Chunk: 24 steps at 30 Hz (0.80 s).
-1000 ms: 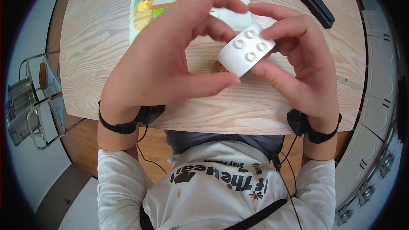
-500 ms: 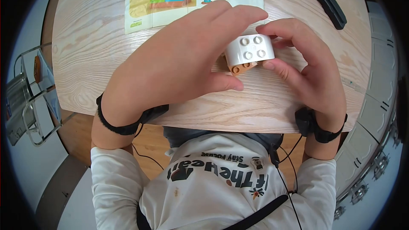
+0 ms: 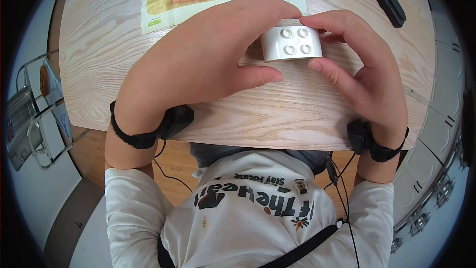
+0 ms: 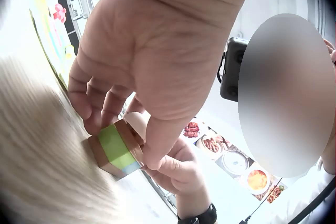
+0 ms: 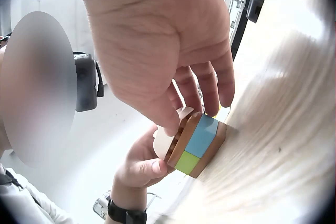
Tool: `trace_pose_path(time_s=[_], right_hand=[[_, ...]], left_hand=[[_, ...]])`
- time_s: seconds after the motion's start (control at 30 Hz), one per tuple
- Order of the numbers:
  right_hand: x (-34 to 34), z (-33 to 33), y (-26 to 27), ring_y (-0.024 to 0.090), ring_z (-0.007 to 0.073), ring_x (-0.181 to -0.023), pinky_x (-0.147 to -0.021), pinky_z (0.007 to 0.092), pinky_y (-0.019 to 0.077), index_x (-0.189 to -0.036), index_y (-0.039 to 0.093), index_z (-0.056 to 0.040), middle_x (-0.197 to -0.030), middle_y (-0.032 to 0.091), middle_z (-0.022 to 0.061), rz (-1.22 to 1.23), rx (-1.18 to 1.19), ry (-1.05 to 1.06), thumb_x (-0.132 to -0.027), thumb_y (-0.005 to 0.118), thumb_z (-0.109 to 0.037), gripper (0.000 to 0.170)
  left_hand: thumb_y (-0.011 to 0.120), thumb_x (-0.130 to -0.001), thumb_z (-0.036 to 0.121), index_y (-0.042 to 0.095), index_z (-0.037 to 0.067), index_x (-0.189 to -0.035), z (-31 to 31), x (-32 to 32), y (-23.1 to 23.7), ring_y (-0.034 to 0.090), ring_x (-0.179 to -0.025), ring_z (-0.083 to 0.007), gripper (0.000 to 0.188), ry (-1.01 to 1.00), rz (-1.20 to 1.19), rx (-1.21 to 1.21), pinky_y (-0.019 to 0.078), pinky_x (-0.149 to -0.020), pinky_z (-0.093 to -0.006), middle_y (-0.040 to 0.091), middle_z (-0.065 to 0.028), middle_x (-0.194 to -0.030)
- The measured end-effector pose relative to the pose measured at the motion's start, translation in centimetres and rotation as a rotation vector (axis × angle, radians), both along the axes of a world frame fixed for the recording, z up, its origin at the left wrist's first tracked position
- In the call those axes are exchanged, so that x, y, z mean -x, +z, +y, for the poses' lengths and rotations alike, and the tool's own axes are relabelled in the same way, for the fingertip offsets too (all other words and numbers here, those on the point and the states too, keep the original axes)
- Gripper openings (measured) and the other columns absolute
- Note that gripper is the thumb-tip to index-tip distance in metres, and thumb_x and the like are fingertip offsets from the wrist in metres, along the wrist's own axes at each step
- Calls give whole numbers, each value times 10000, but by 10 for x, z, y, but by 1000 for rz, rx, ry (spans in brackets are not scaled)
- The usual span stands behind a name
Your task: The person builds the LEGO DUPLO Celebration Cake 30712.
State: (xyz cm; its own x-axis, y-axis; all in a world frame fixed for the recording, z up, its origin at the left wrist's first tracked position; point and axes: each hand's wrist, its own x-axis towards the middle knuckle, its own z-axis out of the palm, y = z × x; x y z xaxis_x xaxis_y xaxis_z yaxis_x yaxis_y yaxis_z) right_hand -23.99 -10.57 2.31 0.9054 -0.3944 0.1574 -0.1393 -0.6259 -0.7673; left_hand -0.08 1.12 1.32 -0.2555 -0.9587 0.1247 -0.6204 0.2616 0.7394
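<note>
A white toy brick with rounded ends and studs on top sits between the hands in the head view. Under it is a block stack with brown bricks above and below a light blue brick and a lime green brick, low at the table. My left hand grips the stack's left side, thumb in front and fingers behind. From the right, my right hand pinches the white brick, its thumb at the front corner and fingers curved behind. The white brick hides most of the stack in the head view.
A printed building-instruction sheet lies on the wooden table beyond the left hand. At the back right is a black elongated case. Black cables hang in front of the shirt, below the table's near edge.
The white brick, earlier tilted and held higher between both hands, has turned square and moved away from the body over the stack. The brown brick's studs, visible half a second ago, are now covered.
</note>
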Motion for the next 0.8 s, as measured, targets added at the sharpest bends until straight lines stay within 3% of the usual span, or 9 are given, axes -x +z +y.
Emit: trace_pose_path(time_s=[0.23, 0.53, 0.8], right_hand=[[-1, 0, 1, 649, 225, -1107, -942, 333, 513, -1296, 664, -1, -1249, 688, 102, -6, -8, -19, -855, 813, -82, 472], [-1, 1, 2, 653, 228, -1085, -954, 334, 510, -1270, 676, 10, -1205, 702, 106, -20, 8, -2, -865, 795, -51, 426], [-2, 2, 3, 653, 234, -1082, -950, 336, 507, -1271, 677, 5, -1198, 702, 112, -16, -12, -3, -865, 790, -47, 425]], left_hand=[[915, -754, 160, 681, 68, -1195, -4, -4, 7, 579, -855, -174, 508, 38, 10, -18, 488, -769, -302, 673, -19, -988], [929, -744, 158, 673, 51, -1070, -5, -4, 7, 587, -822, -167, 429, 9, 0, 9, 492, -763, -299, 643, -22, -929], [927, -749, 151, 657, 28, -959, -6, -5, 5, 632, -796, -213, 364, -1, -4, -3, 533, -733, -321, 640, -70, -875]])
